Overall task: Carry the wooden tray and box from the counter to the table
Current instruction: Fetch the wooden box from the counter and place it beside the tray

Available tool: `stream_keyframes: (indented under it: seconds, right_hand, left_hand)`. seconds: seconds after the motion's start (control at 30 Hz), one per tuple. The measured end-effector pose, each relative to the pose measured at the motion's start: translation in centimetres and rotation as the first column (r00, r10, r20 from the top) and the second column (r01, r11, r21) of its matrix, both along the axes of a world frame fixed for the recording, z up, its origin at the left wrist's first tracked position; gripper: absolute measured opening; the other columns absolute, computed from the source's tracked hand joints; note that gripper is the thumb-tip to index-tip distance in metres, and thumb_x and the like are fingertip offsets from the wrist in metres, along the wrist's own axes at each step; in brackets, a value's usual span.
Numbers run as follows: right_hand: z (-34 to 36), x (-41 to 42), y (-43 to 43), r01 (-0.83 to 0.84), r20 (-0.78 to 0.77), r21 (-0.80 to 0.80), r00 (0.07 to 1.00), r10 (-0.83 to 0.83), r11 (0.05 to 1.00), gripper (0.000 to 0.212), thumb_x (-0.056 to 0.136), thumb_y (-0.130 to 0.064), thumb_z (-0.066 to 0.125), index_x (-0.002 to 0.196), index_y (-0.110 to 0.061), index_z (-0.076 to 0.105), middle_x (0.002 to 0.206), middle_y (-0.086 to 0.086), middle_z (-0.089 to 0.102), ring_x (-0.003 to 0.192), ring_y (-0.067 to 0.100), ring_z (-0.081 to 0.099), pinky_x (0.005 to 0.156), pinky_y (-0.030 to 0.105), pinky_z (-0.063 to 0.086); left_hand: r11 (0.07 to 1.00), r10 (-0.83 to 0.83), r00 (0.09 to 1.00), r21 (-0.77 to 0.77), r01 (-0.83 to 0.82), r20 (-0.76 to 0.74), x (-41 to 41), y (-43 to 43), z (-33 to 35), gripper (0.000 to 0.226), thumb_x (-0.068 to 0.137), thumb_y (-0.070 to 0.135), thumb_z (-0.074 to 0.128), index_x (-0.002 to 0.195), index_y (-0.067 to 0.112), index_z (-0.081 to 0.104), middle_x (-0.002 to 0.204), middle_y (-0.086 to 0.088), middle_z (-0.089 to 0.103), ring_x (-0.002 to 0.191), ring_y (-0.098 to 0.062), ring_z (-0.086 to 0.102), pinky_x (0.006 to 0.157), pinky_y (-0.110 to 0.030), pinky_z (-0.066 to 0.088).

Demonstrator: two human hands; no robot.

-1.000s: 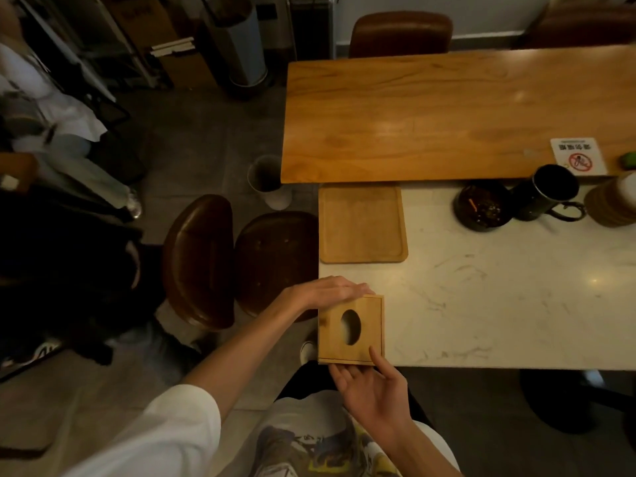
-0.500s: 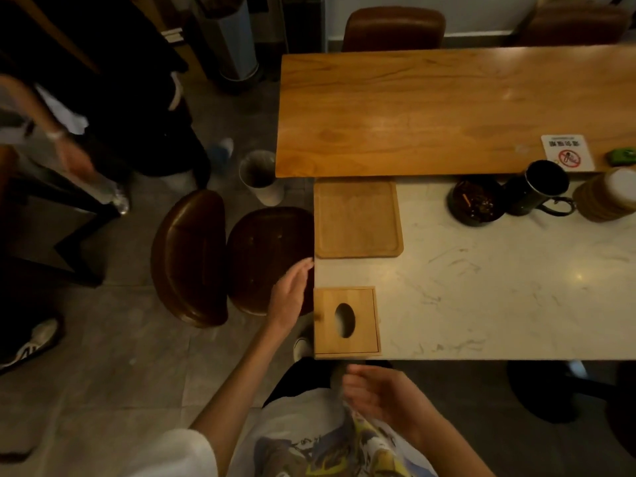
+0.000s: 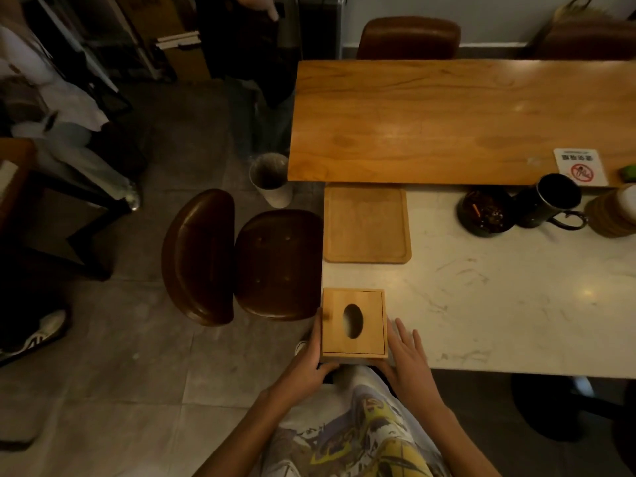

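Hands are back at the box [image 3: 373, 321]: left hand [image 3: 306, 366] grips it, right hand [image 3: 409, 363] flat beside; sign [image 3: 580, 166] unreadable.

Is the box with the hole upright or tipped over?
Upright: the box lies level on the table, oval hole facing up; left hand grips its corner.

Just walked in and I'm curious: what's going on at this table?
A person stands at the corner of the white marble table, both hands at a small wooden box resting on it. The left hand grips its left side; the right hand lies open along its right side. The wooden tray lies flat farther up the same edge, untouched, with a dark ashtray and black mug to its right.
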State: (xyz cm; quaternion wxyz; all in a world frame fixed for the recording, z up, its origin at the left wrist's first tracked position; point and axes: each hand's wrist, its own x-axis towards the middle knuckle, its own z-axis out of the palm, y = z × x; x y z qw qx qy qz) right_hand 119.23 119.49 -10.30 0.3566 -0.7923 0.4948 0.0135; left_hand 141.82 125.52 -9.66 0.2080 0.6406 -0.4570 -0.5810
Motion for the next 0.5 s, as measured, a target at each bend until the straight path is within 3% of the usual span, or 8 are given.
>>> stream_keyframes:
  seconds: [0.1, 0.23, 0.37, 0.5]
  right_hand:
    - [-0.4, 0.3, -0.8, 0.003, -0.006, -0.003, 1.000, -0.003, 1.000, 0.088, 0.088, -0.077, 0.005, 0.158, -0.024, 0.004, 0.162, -0.008, 0.002, 0.153, 0.024, -0.003, 0.124, 0.047, -0.002]
    - [-1.0, 0.8, -1.4, 0.013, 0.010, 0.019, 1.000, -0.013, 1.000, 0.095, 0.082, -0.082, 0.002, 0.157, -0.023, -0.001, 0.162, -0.009, -0.005, 0.151, 0.023, -0.007, 0.124, 0.050, -0.002]
    - [-1.5, 0.7, -1.7, 0.027, 0.008, 0.036, 1.000, -0.028, 0.999, 0.095, 0.083, -0.082, 0.005, 0.158, -0.023, 0.000, 0.163, -0.009, -0.004, 0.151, 0.022, -0.006, 0.124, 0.051, 0.001]
    - [-1.7, 0.6, -1.7, 0.021, -0.014, 0.036, 1.000, -0.021, 0.999, 0.082, 0.090, -0.065, 0.020, 0.158, -0.021, 0.006, 0.165, -0.004, 0.009, 0.152, 0.024, -0.002, 0.124, 0.051, 0.003]
  left_hand:
    - [0.999, 0.027, 0.999, -0.040, -0.025, 0.044, 0.1, -0.8, 0.6, 0.084, 0.102, 0.027, 0.048, 0.151, 0.039, -0.019, 0.161, 0.013, 0.010, 0.147, -0.003, 0.018, 0.107, -0.001, 0.019]
    - [1.000, 0.019, 0.995, -0.024, -0.017, 0.097, 0.1, -2.0, 0.7, 0.081, 0.104, 0.024, 0.043, 0.151, 0.036, -0.023, 0.161, 0.005, 0.019, 0.145, -0.017, 0.030, 0.107, -0.016, 0.027]
    - [0.998, 0.026, 0.994, -0.055, -0.020, 0.106, 0.1, -2.2, 0.1, 0.084, 0.103, 0.027, 0.046, 0.147, 0.046, -0.024, 0.155, 0.018, 0.015, 0.141, -0.004, 0.027, 0.108, -0.017, 0.027]
    - [0.998, 0.035, 0.991, -0.062, -0.027, 0.131, 0.2, -2.1, -0.7, 0.091, 0.101, 0.024, 0.052, 0.147, 0.052, -0.022, 0.156, 0.019, 0.013, 0.140, -0.001, 0.026, 0.111, -0.020, 0.029]
